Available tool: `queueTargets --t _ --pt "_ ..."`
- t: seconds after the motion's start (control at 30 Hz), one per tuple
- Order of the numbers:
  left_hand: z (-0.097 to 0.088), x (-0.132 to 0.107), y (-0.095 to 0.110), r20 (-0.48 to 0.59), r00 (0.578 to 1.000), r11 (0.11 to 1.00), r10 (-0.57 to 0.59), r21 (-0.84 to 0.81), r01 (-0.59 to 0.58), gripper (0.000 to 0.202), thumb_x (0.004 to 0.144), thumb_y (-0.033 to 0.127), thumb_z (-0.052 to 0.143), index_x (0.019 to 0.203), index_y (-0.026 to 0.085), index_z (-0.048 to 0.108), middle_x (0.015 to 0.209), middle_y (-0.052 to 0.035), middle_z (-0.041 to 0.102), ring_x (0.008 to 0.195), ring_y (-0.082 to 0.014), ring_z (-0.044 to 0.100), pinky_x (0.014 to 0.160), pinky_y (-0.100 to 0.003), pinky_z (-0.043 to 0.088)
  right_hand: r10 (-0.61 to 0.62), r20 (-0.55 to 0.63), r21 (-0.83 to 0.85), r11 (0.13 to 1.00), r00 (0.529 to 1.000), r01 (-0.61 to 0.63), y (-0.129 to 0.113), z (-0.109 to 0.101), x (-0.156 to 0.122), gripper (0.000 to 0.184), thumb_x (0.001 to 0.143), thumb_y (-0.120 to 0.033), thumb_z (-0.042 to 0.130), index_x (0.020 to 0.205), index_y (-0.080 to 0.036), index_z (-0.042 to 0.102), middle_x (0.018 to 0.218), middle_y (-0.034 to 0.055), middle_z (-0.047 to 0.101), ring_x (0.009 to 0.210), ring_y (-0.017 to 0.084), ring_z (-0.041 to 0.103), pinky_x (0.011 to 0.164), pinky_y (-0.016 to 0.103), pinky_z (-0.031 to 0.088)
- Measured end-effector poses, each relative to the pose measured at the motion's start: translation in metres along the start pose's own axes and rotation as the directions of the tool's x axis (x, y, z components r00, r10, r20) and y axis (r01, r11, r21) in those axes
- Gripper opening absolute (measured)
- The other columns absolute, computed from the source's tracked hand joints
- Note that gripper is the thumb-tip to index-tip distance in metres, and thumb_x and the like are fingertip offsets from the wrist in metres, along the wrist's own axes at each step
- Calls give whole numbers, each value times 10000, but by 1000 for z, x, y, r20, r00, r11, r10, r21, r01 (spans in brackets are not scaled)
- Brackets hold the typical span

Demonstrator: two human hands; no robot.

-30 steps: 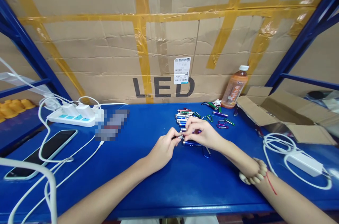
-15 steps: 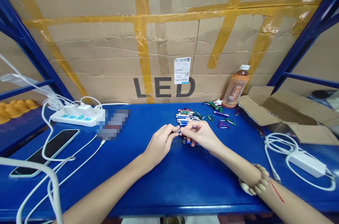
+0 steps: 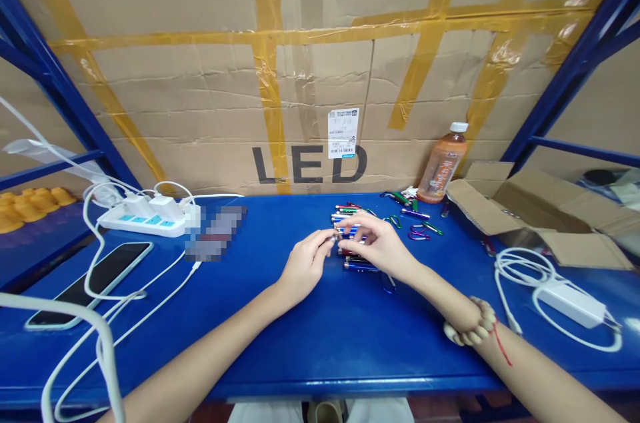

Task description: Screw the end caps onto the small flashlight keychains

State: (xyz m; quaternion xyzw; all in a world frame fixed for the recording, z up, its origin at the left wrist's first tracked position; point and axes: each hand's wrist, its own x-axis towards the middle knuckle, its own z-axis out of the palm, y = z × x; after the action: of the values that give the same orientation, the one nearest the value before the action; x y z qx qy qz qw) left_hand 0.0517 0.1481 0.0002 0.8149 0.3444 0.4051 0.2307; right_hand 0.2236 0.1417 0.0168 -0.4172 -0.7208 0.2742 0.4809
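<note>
One phone (image 3: 90, 286): screen up on blue table (image 3: 310, 356)
Left hand (image 3: 304, 267): fingertips pinched on a small silvery piece (image 3: 335, 237)
Coloured tubes (image 3: 361, 267): lying just right of that piece
Right hand (image 3: 384, 248): thumb and fingers parted near the piece, touch unclear
Bottle (image 3: 443, 164): standing beside an open carton (image 3: 580, 248)

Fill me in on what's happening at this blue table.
The person's left hand pinches a small shiny piece, too small to identify. The right hand is close beside it, its grip looking open, above a group of slim coloured tubes on the blue table. Farther to the right are a bottle and an open cardboard box.
</note>
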Motion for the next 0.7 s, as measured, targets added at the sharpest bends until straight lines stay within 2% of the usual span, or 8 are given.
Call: queueTargets --t 0.1,0.17,0.27,0.37,0.5,0.7 --pt "-1 1 3 58 998 999 -23 -26 24 275 895 218 364 1010 152 604 817 -38 623 717 -138 559 709 -242 442 -179 70 -77 980 981 184 2 -5 1 225 739 -391 648 814 -187 706 836 54 593 576 82 543 475 201 449" --pt "-3 1 6 96 995 998 -35 -45 39 276 894 225 364 1007 148 605 787 -31 615 705 -136 549 696 -238 435 -240 80 -90 965 968 247 4 -8 2 213 724 -386 668 801 -194 719 793 57 600 646 116 563 471 207 442" --pt "-5 2 9 125 991 997 -42 -59 50 274 892 231 363 991 150 606 770 -26 609 681 -132 533 669 -231 421 -306 69 -86 946 950 311 6 -12 3 177 689 -360 705 750 -195 722 749 48 606 683 134 575 541 240 470" --pt "-8 1 10 157 987 998 -35 -38 41 254 879 218 373 954 153 607 728 -13 590 643 -123 510 638 -223 399 -355 68 -110 926 932 360 6 -12 2 168 692 -345 705 652 -182 708 687 32 586 626 114 563 565 245 469" --pt "-10 -3 9 245 968 996 -60 -44 73 203 884 242 372 908 168 560 625 33 519 552 -100 457 567 -207 354 -404 139 -130 898 904 421 9 -12 0 189 727 -330 676 631 -170 703 668 32 558 612 104 549 550 229 457" --pt "-10 -9 7 244 969 996 -27 -73 46 123 885 234 379 781 190 428 643 42 521 552 -94 464 555 -205 342 -416 170 -117 892 893 437 16 -10 -3 187 734 -314 675 614 -171 681 649 21 548 597 94 530 534 216 423"
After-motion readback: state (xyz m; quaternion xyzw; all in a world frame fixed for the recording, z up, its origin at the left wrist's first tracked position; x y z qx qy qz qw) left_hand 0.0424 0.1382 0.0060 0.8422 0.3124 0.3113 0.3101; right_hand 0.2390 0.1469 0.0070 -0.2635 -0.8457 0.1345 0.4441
